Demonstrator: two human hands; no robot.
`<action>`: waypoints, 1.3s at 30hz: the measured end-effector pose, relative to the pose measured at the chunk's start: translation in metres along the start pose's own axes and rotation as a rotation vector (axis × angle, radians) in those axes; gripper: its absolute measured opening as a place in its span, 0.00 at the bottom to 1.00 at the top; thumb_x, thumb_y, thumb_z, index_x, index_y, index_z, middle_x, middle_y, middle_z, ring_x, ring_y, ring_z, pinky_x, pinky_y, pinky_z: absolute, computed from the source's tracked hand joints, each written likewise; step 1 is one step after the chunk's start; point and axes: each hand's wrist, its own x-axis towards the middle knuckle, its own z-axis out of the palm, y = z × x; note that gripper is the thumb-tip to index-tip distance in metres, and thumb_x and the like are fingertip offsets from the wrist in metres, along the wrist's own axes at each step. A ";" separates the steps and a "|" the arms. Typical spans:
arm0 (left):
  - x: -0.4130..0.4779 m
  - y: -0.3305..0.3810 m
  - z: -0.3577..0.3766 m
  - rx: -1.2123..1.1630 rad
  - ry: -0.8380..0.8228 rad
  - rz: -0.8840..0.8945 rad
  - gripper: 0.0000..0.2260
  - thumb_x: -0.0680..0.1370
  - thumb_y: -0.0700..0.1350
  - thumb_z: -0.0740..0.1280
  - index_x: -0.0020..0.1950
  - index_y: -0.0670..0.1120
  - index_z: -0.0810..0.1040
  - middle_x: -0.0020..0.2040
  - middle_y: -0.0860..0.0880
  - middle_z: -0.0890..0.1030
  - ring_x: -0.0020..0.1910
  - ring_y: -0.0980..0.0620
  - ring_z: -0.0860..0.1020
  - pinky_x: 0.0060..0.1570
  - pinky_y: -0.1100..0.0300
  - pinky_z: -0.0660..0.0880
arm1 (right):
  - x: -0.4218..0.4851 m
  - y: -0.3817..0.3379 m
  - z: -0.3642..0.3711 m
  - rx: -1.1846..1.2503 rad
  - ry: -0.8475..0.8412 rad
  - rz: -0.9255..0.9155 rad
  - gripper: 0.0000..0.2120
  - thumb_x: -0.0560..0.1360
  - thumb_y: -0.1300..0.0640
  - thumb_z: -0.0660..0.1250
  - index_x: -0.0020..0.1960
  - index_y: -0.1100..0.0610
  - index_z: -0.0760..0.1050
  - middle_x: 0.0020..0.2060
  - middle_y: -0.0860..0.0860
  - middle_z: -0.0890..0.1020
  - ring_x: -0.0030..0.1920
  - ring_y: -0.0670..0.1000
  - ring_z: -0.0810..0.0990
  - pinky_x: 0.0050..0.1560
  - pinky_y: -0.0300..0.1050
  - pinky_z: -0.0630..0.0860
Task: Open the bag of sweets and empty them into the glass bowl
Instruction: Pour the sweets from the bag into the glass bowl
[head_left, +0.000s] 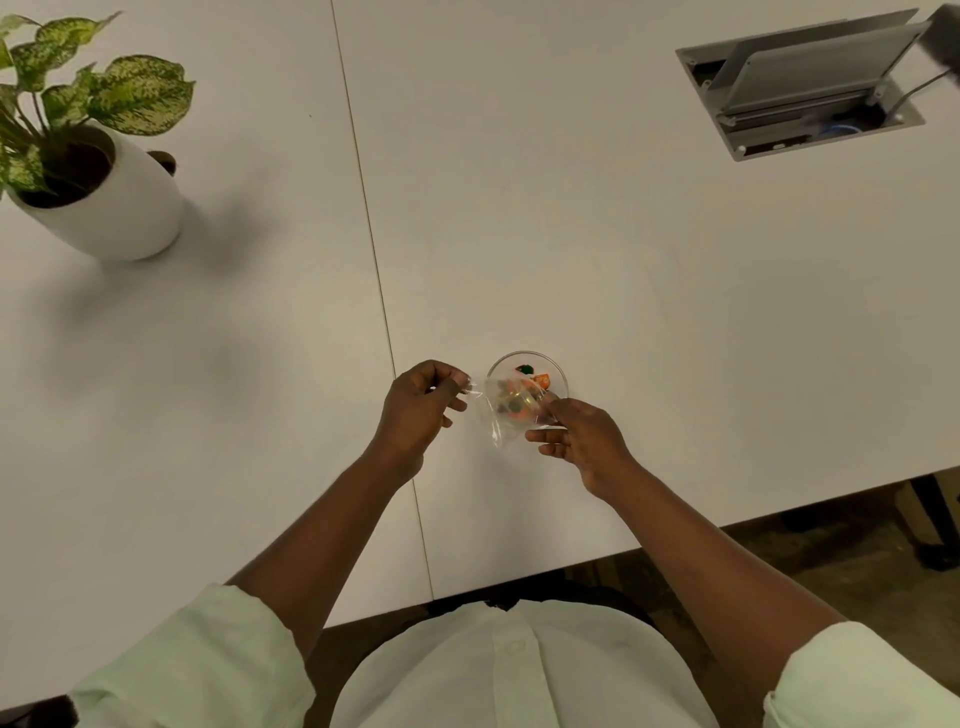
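A small clear plastic bag (493, 415) is held just above the near side of a small glass bowl (557, 370) on the white table. My left hand (421, 410) pinches the bag's left corner. My right hand (582, 439) grips its right edge beside the bowl's rim. Orange and green sweets (532, 375) lie in the bowl, and some coloured sweets show through the bag over the bowl. I cannot tell whether these last ones sit in the bag or in the bowl.
A potted plant in a white pot (111, 208) stands at the far left. An open metal cable hatch (800, 88) is set into the table at the far right. A seam (384, 322) runs down the tabletop. The table edge (675, 540) lies near my body.
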 end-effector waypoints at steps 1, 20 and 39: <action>-0.001 -0.001 -0.003 -0.006 0.000 -0.020 0.04 0.78 0.40 0.68 0.48 0.42 0.83 0.48 0.44 0.86 0.41 0.50 0.82 0.39 0.57 0.75 | 0.000 0.000 -0.001 0.000 -0.001 -0.023 0.09 0.80 0.54 0.68 0.48 0.59 0.80 0.44 0.55 0.86 0.42 0.56 0.87 0.41 0.46 0.81; -0.028 -0.033 -0.045 0.155 -0.007 -0.130 0.22 0.74 0.59 0.73 0.63 0.53 0.73 0.54 0.52 0.80 0.54 0.56 0.79 0.44 0.62 0.73 | -0.018 -0.011 0.037 -0.341 -0.155 -0.408 0.10 0.79 0.64 0.68 0.59 0.56 0.79 0.39 0.47 0.85 0.39 0.48 0.84 0.40 0.41 0.80; -0.047 -0.082 -0.100 -0.010 0.016 -0.201 0.05 0.79 0.43 0.69 0.51 0.44 0.81 0.46 0.45 0.87 0.41 0.50 0.84 0.41 0.56 0.75 | -0.019 0.011 0.104 -0.364 -0.196 -0.259 0.03 0.78 0.58 0.71 0.49 0.57 0.82 0.41 0.54 0.86 0.41 0.50 0.84 0.36 0.41 0.79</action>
